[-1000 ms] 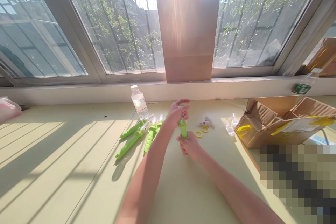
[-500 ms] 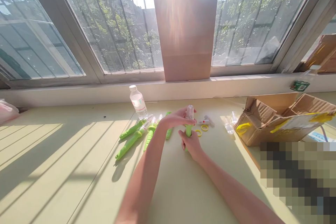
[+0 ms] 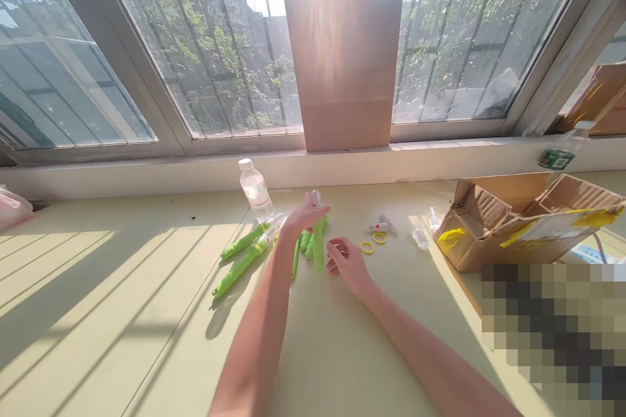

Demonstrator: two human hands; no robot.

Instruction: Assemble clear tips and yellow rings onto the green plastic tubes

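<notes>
My left hand (image 3: 307, 215) is closed round the clear top of a green stick (image 3: 318, 247), whose green handle hangs toward me. Just right of the handle, my right hand (image 3: 346, 260) has its fingers curled but apart, holding nothing. More green sticks (image 3: 238, 273) with clear tops lie to the left, some partly hidden behind my left forearm. Two yellow rings (image 3: 367, 247) and a small white piece with a red dot (image 3: 379, 227) lie beyond my right hand.
A water bottle (image 3: 256, 192) stands behind the sticks. Clear caps (image 3: 419, 238) lie beside an open cardboard box (image 3: 518, 234) at the right. A cardboard sheet (image 3: 348, 71) leans on the window, and a pink bag (image 3: 14, 207) is at the far left.
My left hand has carried the green stick leftward, near the others. My right hand has let go of its handle and opened slightly.
</notes>
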